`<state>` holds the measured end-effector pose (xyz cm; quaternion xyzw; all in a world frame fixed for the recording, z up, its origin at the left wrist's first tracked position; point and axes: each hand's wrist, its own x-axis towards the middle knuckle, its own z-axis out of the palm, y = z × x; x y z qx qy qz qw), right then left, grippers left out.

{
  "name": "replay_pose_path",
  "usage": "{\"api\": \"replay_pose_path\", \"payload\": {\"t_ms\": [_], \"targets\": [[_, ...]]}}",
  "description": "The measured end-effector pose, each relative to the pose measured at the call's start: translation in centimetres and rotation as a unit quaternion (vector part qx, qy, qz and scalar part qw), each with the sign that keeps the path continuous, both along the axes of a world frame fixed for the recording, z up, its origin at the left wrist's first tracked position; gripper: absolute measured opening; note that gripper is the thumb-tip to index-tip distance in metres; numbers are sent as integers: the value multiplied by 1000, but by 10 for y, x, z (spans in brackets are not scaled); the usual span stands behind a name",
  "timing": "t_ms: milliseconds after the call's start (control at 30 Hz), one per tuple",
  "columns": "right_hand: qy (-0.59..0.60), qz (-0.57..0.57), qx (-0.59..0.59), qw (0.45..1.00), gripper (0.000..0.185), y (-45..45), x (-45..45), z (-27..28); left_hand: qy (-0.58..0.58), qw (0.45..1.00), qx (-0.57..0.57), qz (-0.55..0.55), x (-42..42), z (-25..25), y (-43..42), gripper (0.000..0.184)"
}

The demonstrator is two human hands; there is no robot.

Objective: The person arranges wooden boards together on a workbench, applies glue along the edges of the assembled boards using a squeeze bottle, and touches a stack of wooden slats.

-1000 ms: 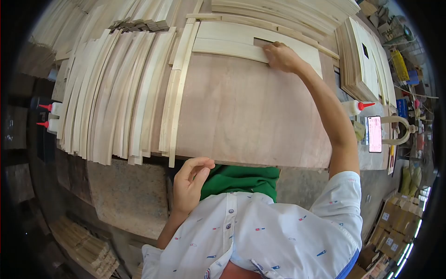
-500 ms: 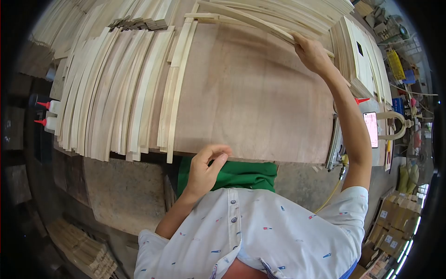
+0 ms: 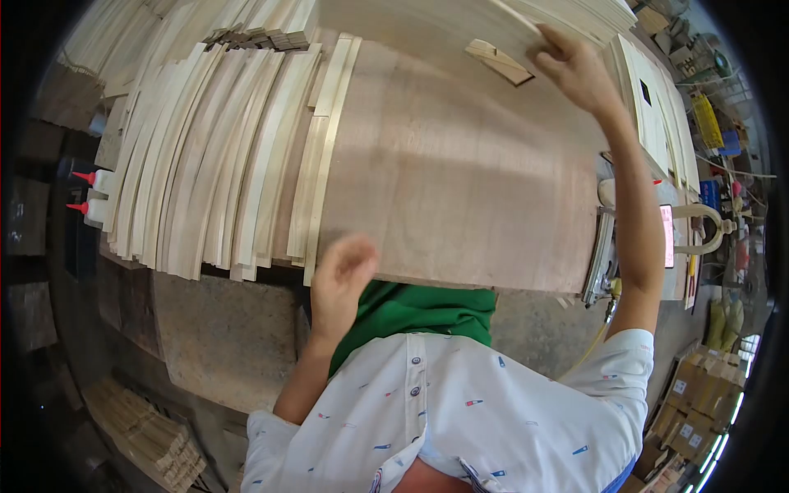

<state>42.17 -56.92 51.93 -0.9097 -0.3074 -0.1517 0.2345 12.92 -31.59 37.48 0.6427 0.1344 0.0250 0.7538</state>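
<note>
Seen from above, the slotted panel (image 3: 403, 25) at the right hand (image 3: 571, 70) is smeared by blur and cut off by the upper edge of view, as are the board stacks (image 3: 267, 29) beyond; blur also softens the fingers of the left hand (image 3: 345, 275), whose outlines run together. The right forearm (image 3: 637, 214) covers part of the phone (image 3: 667, 234), its screen unreadable from here. Labels on the cartons (image 3: 705, 386) are too small to read, and the shirt (image 3: 468, 403) is cropped below.

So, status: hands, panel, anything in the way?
Right hand holding slotted panel, tilted. Left hand blurred, apparently empty. Possible obstacle: wooden strips left of board.
</note>
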Motion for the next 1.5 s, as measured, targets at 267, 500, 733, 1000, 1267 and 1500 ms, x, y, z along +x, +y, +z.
{"api": "replay_pose_path", "payload": {"t_ms": [267,500,733,1000,1267,1500], "targets": [[356,24,-10,934,47,-6,-36,-23,-82,946,-309,-49,92,9,-58,33],[10,112,-194,975,77,-16,-112,-52,-43,969,-244,-15,112,-5,-83,24],[1,27,-201,979,53,-15,-82,-103,-54,967,-231,-91,163,17,-96,40],[87,-58,-225,969,50,-13,29,-87,-35,972,-146,-178,64,13,-38,31],[23,-17,-240,970,54,9,70,-115,99,981,-153,-62,-42,-18,2,26],[31,36,-247,968,51,0,51,-120,103,986,-133,-23,-50,-18,-4,26]]}}
